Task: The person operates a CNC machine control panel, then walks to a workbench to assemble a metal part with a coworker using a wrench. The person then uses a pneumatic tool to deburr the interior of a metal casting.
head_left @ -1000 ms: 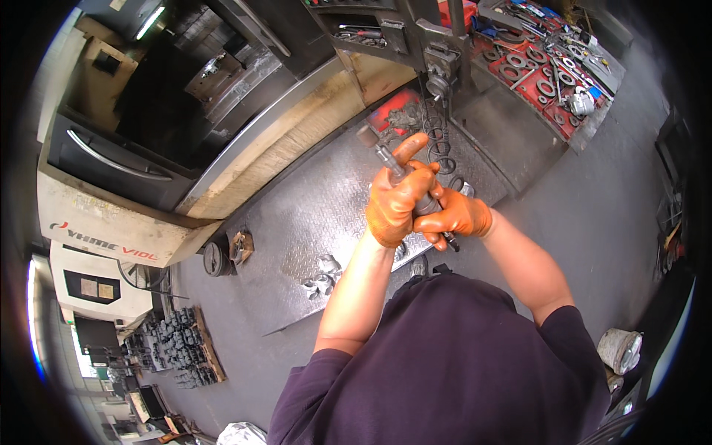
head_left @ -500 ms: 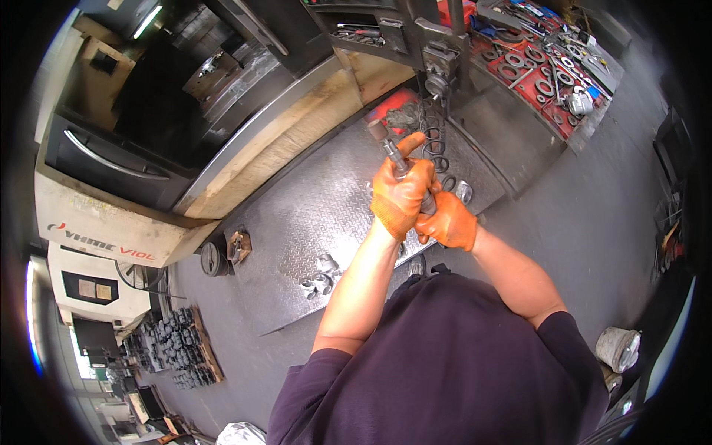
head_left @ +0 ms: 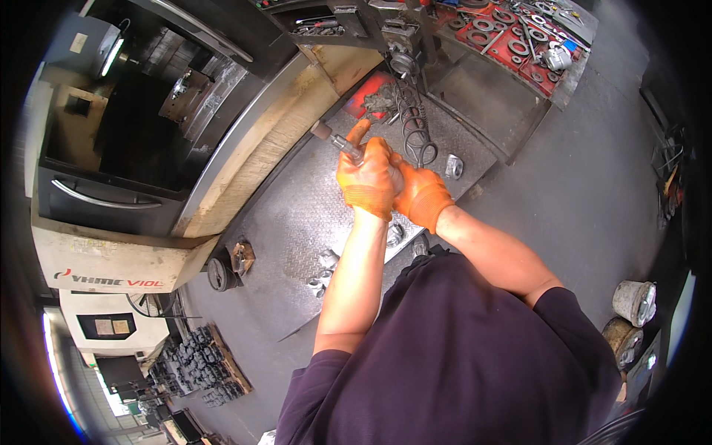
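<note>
Both my hands wear orange gloves and hold a slim die grinder in front of my chest. My left hand point(head_left: 371, 174) wraps the front of the die grinder point(head_left: 347, 146), one finger stretched along it. My right hand point(head_left: 423, 196) closes round its rear end, close behind the left. A brown cylindrical abrasive tip point(head_left: 321, 130) points away to the far left, touching nothing that I can see. Most of the tool's body is hidden by the gloves. Beyond my hands lies a coiled black hose point(head_left: 412, 122); whether it joins the tool is hidden.
A metal tread-plate platform point(head_left: 289, 222) lies below, with shiny metal castings point(head_left: 326, 259) and another casting point(head_left: 454, 167) on it. At left stands a large machine with an open bay point(head_left: 148, 96). A red-topped bench point(head_left: 504, 44) at far right bears rings and tools.
My view has turned and shifted slightly. My hands and the die grinder have moved left, away from the hose, and the tip now slants further left. Both hands keep their hold.
</note>
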### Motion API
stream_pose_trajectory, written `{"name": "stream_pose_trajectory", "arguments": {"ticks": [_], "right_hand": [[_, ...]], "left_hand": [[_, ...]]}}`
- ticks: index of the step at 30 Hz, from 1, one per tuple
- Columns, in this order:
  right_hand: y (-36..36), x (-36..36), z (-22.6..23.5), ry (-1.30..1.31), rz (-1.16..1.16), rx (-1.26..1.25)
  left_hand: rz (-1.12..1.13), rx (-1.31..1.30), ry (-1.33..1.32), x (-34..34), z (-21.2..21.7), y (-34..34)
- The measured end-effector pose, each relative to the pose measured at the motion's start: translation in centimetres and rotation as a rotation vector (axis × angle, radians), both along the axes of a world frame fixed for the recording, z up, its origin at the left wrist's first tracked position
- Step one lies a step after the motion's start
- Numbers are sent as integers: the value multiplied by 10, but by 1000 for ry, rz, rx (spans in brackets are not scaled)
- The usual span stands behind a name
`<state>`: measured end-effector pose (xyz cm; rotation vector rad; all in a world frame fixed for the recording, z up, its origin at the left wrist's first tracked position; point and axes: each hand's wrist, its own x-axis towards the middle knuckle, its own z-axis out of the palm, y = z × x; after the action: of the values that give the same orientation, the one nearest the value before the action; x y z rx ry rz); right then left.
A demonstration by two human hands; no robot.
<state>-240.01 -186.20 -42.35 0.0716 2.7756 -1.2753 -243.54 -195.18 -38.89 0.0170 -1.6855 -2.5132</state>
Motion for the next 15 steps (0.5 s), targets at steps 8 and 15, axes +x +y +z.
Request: {"name": "stream_pose_trajectory", "arguments": {"ticks": [8, 15], "right_hand": [[-3, -1, 5, -17, 31, 17], [-1, -5, -6, 11, 176, -175]], "left_hand": [[-27, -38, 23, 1, -1, -13], [-122, -16, -35, 11, 12, -21]]}}
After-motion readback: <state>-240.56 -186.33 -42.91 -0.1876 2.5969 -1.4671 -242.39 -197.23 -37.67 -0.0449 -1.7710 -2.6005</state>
